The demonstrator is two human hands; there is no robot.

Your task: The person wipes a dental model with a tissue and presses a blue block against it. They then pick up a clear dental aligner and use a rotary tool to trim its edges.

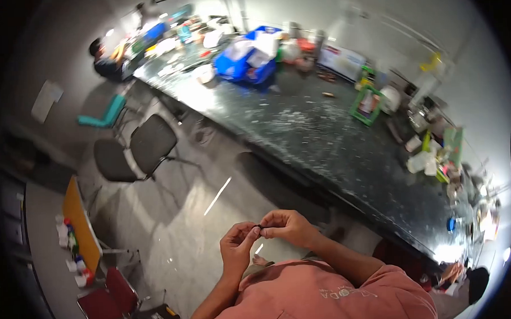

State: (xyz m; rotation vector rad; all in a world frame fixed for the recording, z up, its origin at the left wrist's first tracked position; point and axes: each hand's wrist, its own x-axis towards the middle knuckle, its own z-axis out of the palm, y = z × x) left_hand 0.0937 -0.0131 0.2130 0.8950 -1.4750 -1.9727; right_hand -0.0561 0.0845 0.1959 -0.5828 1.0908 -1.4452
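My left hand (237, 243) and my right hand (287, 226) meet in front of my chest, above the floor. Their thumbs and forefingers pinch a small dark ring-like piece (259, 227) between them. Its exact kind is too small to make out. Both hands are closed, with the fingertips almost touching at the piece. The dark worktable (322, 140) stands beyond them, apart from both hands.
On the worktable are a blue bag (235, 64), a green basket (367, 106) and clutter along the wall. A black chair (153, 141), a teal chair (107, 113) and a red chair (114, 299) stand to the left. Another person (108, 62) sits at the far end.
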